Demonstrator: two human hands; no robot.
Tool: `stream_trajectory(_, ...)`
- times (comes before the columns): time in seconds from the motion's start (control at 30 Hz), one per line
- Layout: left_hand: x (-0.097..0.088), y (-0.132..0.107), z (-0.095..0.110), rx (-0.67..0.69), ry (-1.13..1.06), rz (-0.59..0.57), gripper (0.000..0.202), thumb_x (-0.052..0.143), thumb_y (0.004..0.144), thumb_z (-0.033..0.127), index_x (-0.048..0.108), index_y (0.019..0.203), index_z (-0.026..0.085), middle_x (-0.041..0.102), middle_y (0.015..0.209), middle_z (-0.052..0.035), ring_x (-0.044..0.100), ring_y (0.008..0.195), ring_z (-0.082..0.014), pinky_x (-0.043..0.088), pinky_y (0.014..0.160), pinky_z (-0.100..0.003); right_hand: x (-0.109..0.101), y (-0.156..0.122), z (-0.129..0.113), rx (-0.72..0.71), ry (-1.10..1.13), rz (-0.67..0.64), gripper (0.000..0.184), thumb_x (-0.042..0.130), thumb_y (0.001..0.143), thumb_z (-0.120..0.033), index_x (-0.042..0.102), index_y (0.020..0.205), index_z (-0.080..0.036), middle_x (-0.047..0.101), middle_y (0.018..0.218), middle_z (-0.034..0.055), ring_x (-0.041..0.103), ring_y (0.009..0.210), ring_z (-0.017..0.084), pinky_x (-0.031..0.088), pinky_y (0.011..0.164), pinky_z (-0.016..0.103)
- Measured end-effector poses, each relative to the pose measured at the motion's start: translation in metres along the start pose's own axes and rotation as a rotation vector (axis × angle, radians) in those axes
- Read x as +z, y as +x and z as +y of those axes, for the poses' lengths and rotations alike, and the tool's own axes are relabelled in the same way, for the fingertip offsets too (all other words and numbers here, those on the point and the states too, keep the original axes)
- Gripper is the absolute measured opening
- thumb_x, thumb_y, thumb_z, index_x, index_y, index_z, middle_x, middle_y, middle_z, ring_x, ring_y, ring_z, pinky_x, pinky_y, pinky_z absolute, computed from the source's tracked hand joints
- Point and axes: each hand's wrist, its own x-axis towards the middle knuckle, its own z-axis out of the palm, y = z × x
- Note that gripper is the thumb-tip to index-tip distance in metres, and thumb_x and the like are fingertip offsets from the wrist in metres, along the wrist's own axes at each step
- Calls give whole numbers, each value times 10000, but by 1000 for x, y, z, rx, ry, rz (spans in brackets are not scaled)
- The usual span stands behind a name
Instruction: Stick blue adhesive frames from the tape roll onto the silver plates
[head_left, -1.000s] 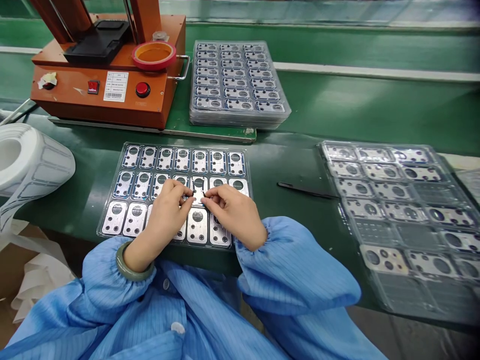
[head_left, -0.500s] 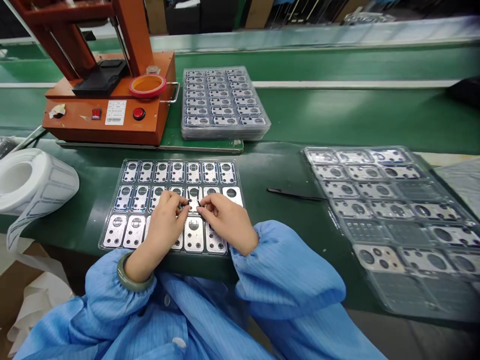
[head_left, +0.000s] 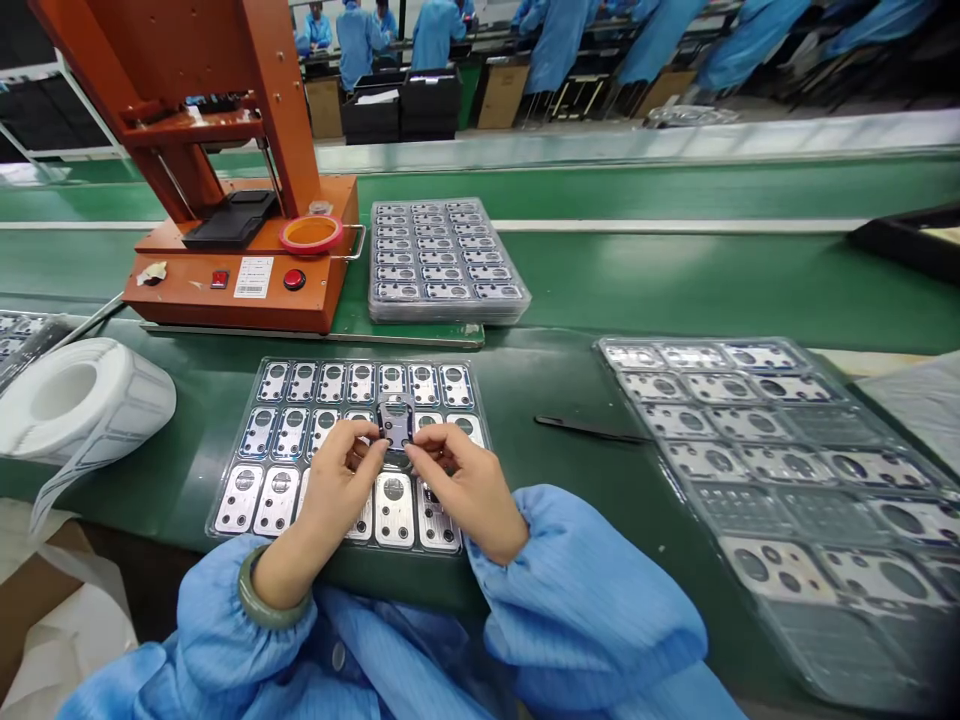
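Note:
A clear tray (head_left: 225,500) of small metal plates with round holes lies on the green bench in front of me. My left hand (head_left: 341,490) and my right hand (head_left: 461,485) meet over its middle. Between their fingertips they hold one metal plate (head_left: 395,422), lifted and tilted up above the tray's middle row. Both hands are closed in a pinch on the plate's lower edge. Blue sleeves cover my forearms, and a green bangle sits on my left wrist.
Black tweezers (head_left: 589,430) lie right of the tray. A larger clear tray (head_left: 810,500), partly filled, sits at right. An orange press machine (head_left: 240,250) and a stack of filled trays (head_left: 442,260) stand behind. A white label roll (head_left: 75,400) is at left. People in blue work far behind.
The plate has been raised from the tray's middle row and now stands tilted between my fingertips. The camera has tipped upward, showing more of the room.

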Motion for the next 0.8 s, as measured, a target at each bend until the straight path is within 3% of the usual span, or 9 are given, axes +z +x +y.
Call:
stream_trajectory(0.13, 2, -3, -1, 7, -130, 21, 113, 594, 857, 253, 564, 949, 195, 613, 811, -3, 620, 658, -108, 514, 664, -250, 1, -1, -1, -48, 42, 29, 97, 596, 845, -301, 601, 856, -205, 671, 801, 22, 653, 714, 153, 537, 685, 290)
stream_trajectory(0.4, 2, -5, -9, 200, -180, 48, 61, 582, 880, 196, 574, 940, 192, 585, 834, 4, 646, 654, -91, 530, 655, -225, 1, -1, -1, -13, 119, 28, 103, 630, 822, -311, 607, 825, -210, 650, 766, 9, 630, 671, 142, 523, 628, 276)
stream_trajectory(0.57, 3, -8, -6, 287, -223, 84, 155, 584, 872, 137, 556, 1009, 204, 585, 868, 6, 677, 682, -86, 550, 665, -201, 1, -2, -3, -23, 158, 55, 121, 641, 814, -322, 607, 797, -208, 623, 720, -6, 592, 595, 119, 504, 571, 261)
stream_trajectory(0.7, 5, -9, -2, 246, -337, 99, 341, 600, 861, 126, 476, 1157, 240, 589, 831, 35, 672, 657, -68, 554, 648, -178, 2, -4, -1, -29, 151, 70, 126, 647, 816, -327, 613, 803, -206, 615, 722, -8, 568, 579, 106, 492, 541, 248)
stream_trajectory(0.8, 5, -8, 2, 145, -424, 67, 350, 624, 852, 174, 477, 1166, 220, 596, 806, 31, 667, 650, -81, 558, 636, -197, 2, -4, 3, -20, 163, 71, 131, 659, 813, -332, 614, 817, -209, 610, 735, -9, 558, 588, 104, 487, 538, 244)
